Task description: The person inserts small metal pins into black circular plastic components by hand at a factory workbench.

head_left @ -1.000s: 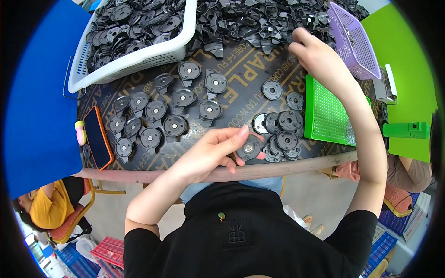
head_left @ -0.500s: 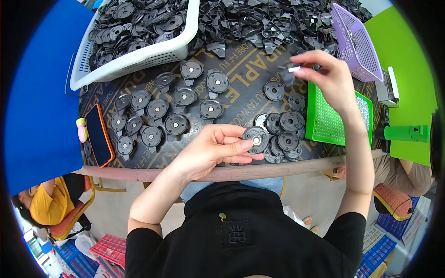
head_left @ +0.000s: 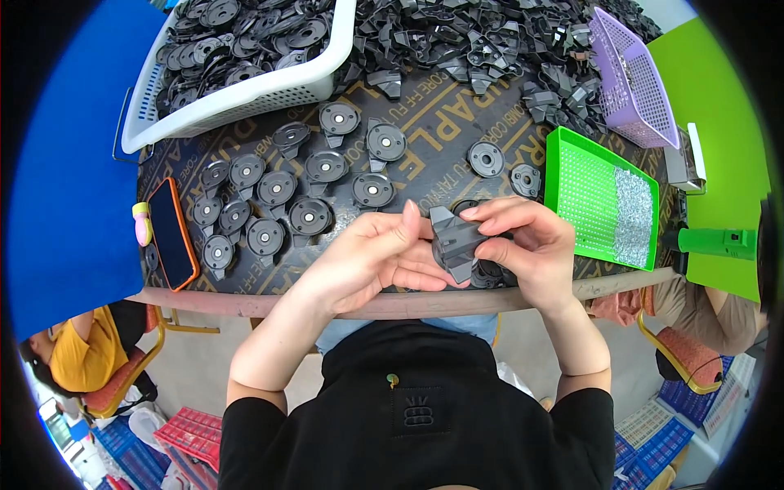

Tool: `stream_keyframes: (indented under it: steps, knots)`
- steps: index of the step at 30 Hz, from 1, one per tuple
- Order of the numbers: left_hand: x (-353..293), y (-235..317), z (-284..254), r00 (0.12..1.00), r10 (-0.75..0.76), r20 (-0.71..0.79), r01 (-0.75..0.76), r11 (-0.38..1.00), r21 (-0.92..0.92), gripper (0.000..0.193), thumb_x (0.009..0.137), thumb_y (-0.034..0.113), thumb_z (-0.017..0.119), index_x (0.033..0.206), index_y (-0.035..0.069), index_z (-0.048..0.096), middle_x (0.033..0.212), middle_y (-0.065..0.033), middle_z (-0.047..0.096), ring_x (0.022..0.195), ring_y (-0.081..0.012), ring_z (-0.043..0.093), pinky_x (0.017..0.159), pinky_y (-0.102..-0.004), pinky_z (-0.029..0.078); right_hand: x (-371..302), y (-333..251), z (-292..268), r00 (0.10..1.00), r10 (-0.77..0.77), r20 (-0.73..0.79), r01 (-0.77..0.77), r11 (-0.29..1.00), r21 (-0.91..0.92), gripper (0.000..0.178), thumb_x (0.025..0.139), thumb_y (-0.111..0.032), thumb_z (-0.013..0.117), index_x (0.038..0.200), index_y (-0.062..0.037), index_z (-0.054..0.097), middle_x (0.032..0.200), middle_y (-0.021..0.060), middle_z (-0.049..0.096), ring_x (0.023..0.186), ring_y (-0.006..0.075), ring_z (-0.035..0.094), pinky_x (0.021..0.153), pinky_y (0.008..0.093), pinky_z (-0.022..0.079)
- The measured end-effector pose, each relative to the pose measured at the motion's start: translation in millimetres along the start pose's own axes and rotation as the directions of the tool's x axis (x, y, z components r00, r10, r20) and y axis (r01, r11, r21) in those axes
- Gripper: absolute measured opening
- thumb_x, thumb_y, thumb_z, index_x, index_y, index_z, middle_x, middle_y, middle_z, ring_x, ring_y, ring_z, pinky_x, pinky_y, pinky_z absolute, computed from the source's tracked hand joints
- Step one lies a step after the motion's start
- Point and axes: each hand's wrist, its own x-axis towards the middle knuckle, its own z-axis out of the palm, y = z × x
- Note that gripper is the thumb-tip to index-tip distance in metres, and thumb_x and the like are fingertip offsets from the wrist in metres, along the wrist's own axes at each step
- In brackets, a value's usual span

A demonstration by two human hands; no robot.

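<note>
A black angular plastic bracket (head_left: 456, 243) is pinched between the thumb and fingers of my right hand (head_left: 535, 245). My left hand (head_left: 380, 257) is palm up, its thumb raised clear and its fingers stretched out under the bracket's near end. The round disc my left hand held is not visible; the bracket covers that spot. Partly hidden behind my right hand lies a pile of black discs (head_left: 490, 273). Two loose parts, a round disc (head_left: 486, 159) and a smaller plate (head_left: 526, 180), lie beyond it. Several disc-and-bracket assemblies (head_left: 278, 188) are spread out on the left.
A white basket (head_left: 237, 110) full of discs stands at the back left. Behind is a heap of black brackets (head_left: 457, 41). At right are a green tray (head_left: 584, 220) with small silvery pieces and a purple basket (head_left: 633, 90). An orange-edged phone (head_left: 174, 237) lies far left.
My right hand has come down and left with the bracket, bringing it to my left hand. The left thumb has lifted off the disc, which is now out of sight.
</note>
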Motion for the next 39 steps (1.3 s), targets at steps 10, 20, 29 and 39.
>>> stream_keyframes:
  steps: [10,20,29,39]
  knots:
    - [-4.0,-0.4,6.5,0.997,0.06,-0.04,-0.056,0.993,0.105,0.033,0.091,0.009,0.058,0.119,-0.009,0.052,0.104,-0.016,0.065,0.095,-0.0232,0.066,0.086,-0.0299,0.054,1.0,1.5,1.7,0.997,-0.042,-0.071,0.046,0.998,0.054,0.021,0.072,0.013,0.069,0.088,0.0021,0.061,0.103,0.0167,0.064,0.1,0.0232,0.061,0.089,0.0331,0.049]
    - [-8.3,11.2,22.3,0.99,0.078,-0.115,-0.049,0.971,0.233,0.03,0.091,0.009,0.058,0.117,-0.008,0.057,0.1,-0.0148,0.066,0.087,-0.0196,0.068,0.079,-0.0252,0.055,4.5,0.2,-3.0,0.985,-0.17,-0.031,0.167,0.983,-0.081,0.021,0.068,0.006,0.075,0.083,-0.0028,0.063,0.1,0.0109,0.067,0.096,0.0212,0.058,0.085,0.0324,0.045]
    - [-8.0,8.4,20.7,0.986,0.126,-0.112,-0.094,0.961,0.262,0.03,0.092,0.01,0.058,0.116,-0.007,0.057,0.099,-0.0142,0.067,0.086,-0.0178,0.067,0.078,-0.0251,0.055,4.6,-4.0,-3.1,0.971,-0.236,0.031,0.231,0.905,-0.358,0.022,0.065,-0.001,0.076,0.085,-0.0065,0.07,0.096,0.0048,0.069,0.089,0.0202,0.058,0.08,0.0315,0.043]
    - [-13.3,8.1,19.9,0.976,0.154,-0.157,-0.113,0.963,0.246,0.026,0.091,0.015,0.061,0.108,-0.004,0.058,0.089,-0.0102,0.066,0.081,-0.0148,0.067,0.075,-0.0251,0.056,7.4,-11.3,1.0,0.9,-0.379,0.214,0.433,0.732,-0.526,0.024,0.065,-0.001,0.074,0.088,-0.0085,0.073,0.098,0.0066,0.066,0.089,0.023,0.059,0.076,0.0328,0.047]
